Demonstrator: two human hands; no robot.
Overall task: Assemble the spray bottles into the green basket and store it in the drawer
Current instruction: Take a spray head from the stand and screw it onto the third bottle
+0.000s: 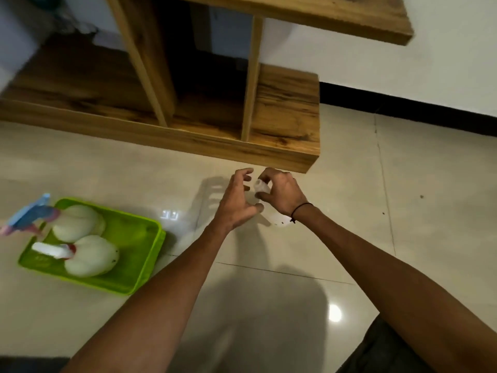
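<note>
A green basket (134,238) sits on the floor at the lower left. Two white spray bottles lie in it: one with a blue and pink trigger head (78,222), one with a white and red head (91,255). Right of the basket, both hands meet over the floor in front of the cabinet. My right hand (282,193) is closed on the neck of a third white bottle (261,186), whose round body (278,218) shows below the wrist. My left hand (238,203) hovers beside the neck with fingers spread, holding nothing.
A low wooden cabinet (285,119) with open compartments stands just beyond the hands, a wooden shelf (349,20) above it. The glossy tiled floor (403,200) stretches right to a white wall with a black skirting (403,109). My knee (382,351) is at the bottom right.
</note>
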